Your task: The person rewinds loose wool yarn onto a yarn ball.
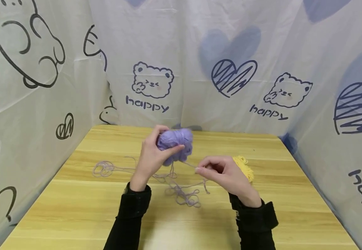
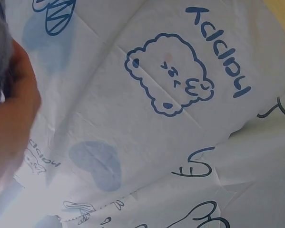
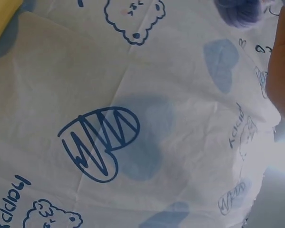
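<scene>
My left hand (image 1: pixel 151 152) grips a purple ball of yarn (image 1: pixel 176 140) above the table, the thumb across its front. The ball also shows at the top of the right wrist view. A strand of purple yarn (image 1: pixel 188 164) runs from under the ball to my right hand (image 1: pixel 226 172), which pinches it between thumb and forefinger. Loose loops of the purple yarn (image 1: pixel 185 198) lie on the table below both hands, and another loop (image 1: pixel 103 168) lies to the left. In the left wrist view, part of the left hand (image 2: pixel 18 109) shows beside the ball's edge.
A bundle of yellow yarn (image 1: pixel 245 168) lies behind the right hand, partly hidden by it. The wooden table (image 1: pixel 74 211) is enclosed at the back and sides by white cloth (image 1: pixel 193 100) printed with bears and hearts.
</scene>
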Demonstrator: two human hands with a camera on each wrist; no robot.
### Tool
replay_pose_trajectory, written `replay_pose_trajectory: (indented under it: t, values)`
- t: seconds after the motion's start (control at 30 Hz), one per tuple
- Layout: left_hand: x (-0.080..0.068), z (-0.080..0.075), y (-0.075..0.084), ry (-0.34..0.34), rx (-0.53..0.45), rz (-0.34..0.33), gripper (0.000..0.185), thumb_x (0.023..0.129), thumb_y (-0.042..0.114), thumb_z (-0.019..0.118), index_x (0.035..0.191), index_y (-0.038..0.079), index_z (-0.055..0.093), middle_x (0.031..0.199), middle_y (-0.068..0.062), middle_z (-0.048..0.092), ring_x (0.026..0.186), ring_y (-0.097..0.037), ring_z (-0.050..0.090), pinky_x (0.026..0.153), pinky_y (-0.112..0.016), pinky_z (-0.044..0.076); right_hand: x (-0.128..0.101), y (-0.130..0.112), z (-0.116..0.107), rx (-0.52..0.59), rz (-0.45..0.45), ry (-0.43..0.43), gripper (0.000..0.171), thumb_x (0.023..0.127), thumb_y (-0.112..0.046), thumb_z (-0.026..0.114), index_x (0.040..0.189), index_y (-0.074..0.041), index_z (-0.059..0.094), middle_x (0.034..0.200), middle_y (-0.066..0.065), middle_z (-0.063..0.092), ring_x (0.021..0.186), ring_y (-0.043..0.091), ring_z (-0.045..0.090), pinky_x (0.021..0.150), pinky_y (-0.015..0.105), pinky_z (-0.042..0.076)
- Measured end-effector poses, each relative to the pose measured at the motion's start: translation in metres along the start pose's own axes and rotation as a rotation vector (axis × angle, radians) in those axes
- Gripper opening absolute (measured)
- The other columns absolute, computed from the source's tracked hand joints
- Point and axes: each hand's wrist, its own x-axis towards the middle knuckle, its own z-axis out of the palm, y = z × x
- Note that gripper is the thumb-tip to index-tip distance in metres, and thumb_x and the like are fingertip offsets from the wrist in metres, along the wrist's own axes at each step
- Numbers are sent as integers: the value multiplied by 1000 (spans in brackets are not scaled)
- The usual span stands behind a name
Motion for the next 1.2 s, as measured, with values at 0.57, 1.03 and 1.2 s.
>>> replay_pose_trajectory:
  t: [0.57, 1.03, 1.2]
  values:
    - [-3, 9, 6, -543, -114, 108, 54, 71, 10, 83, 119, 11, 59, 112, -9, 65, 98, -19, 62, 83, -34, 57, 10, 16, -17, -18, 84, 367, 12, 94, -11, 61, 97, 0, 67, 72, -3, 53, 60, 12, 41, 52, 26, 37]
    - [2, 5, 12, -39, -554, -98, 38, 83, 23, 76, 111, 17, 51, 105, -3, 58, 94, -16, 58, 81, -28, 54, 20, 35, -10, 47, 127, 27, 22, 95, -13, 59, 106, 2, 70, 82, -3, 68, 66, 3, 50, 58, 21, 42]
    - [4, 6, 9, 128, -612, -117, 27, 89, 7, 66, 109, 16, 50, 103, -5, 61, 93, -16, 62, 82, -29, 57, 19, 40, -11, -19, 185, -88, 19, 96, -15, 59, 104, -7, 74, 97, 9, 74, 69, 2, 53, 63, 20, 46]
